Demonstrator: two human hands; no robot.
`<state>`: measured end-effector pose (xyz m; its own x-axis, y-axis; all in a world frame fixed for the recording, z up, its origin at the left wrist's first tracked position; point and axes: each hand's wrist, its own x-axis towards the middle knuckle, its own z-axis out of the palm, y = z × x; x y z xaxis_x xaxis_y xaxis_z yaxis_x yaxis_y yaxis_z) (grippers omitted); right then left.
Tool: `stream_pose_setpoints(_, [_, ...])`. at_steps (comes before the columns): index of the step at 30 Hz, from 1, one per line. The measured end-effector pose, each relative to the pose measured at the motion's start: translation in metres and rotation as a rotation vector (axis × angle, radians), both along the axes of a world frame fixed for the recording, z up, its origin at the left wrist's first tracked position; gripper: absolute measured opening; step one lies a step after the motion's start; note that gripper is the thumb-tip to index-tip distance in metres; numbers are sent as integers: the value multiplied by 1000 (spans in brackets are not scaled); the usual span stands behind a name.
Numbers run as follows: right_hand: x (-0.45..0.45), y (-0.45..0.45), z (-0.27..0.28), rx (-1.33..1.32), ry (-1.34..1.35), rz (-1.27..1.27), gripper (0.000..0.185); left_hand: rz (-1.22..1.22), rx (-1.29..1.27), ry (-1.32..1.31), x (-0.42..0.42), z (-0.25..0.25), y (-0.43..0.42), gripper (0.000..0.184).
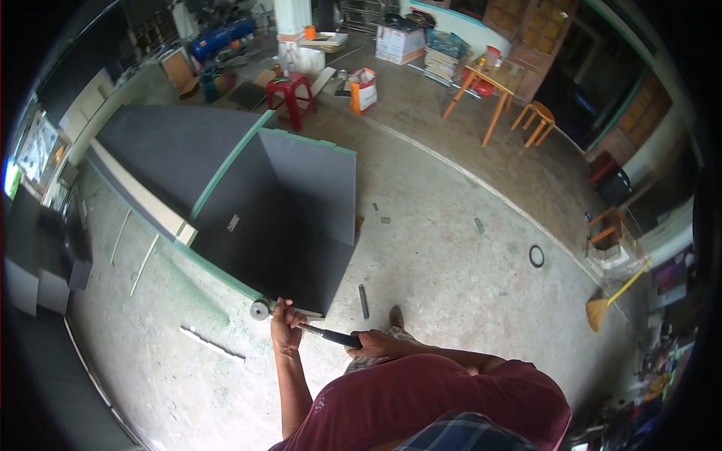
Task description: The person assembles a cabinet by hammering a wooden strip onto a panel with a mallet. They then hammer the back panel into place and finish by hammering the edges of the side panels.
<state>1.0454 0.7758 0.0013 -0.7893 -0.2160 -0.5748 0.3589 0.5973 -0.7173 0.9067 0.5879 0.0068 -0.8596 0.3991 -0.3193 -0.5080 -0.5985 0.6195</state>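
Observation:
My right hand (372, 343) is wrapped round the grip of a black-handled tool (340, 337) with a thin metal shaft. The shaft runs left into the curled fingers of my left hand (286, 323), at the near corner of a large dark grey box-like cabinet (314, 161). Just past those fingers is a round grey disc (259, 310) with a small centre hole; I cannot tell whether it belongs to the tool. Green edging (226, 278) runs along the cabinet's rim up to this corner. The inside of the cabinet faces up and is dark.
On the concrete floor lie a short dark strip (364, 301), a white strip (213, 343), a black ring (536, 256) and green scraps. A red stool (292, 98), a white-orange bag (363, 91) and a wooden table (496, 79) stand farther back. A yellow broom (599, 310) is at right.

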Motion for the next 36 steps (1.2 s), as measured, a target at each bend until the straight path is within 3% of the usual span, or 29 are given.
stream_pose_setpoints(16, [11, 0, 8, 42, 130, 19, 51, -9, -12, 14, 2, -2, 0, 28])
stream_pose_setpoints(26, [35, -28, -8, 44, 171, -75, 46, -127, 35, 68, 3, -8, -12, 26])
stream_pose_setpoints(33, [60, -53, -4, -189, 125, -315, 44, -249, -21, 131, 0, -8, -20, 30])
stream_pose_setpoints(36, [69, -63, -22, -109, 234, -293, 44, -287, 52, 190, 18, 10, -26, 31])
